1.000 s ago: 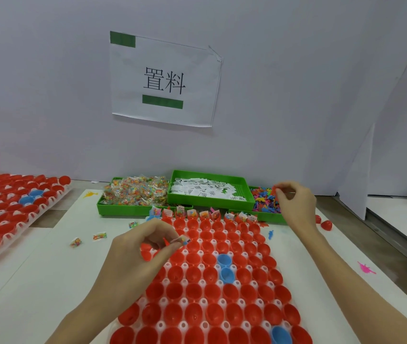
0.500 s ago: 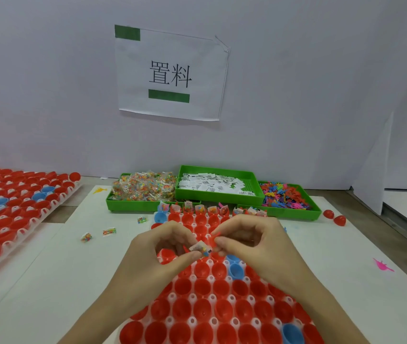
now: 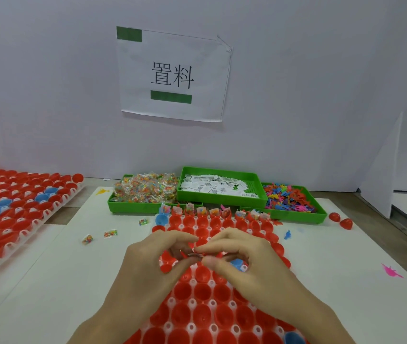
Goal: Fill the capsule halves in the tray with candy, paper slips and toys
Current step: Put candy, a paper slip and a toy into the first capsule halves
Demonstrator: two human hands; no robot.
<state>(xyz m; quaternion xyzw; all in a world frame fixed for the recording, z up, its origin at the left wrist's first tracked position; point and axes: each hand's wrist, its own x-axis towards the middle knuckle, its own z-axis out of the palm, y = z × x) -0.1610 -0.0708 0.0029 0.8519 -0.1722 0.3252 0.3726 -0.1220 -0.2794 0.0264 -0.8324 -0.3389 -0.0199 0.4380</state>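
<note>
Barely begun: filled only along the far edge row (image 3: 212,211) of the white plastic tray of red capsule halves (image 3: 204,304); left hand (image 3: 152,266) and right hand (image 3: 249,264) pinching small filler pieces (image 3: 196,255) (too small to identify) above mid-tray.

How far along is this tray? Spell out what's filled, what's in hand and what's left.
Done: only the far row of the tray, beside the green bins, shows filled capsules. In hand: the left hand and right hand together pinch a small item over the tray; what it is cannot be told. Left: the nearer rows of red halves look empty.
</note>
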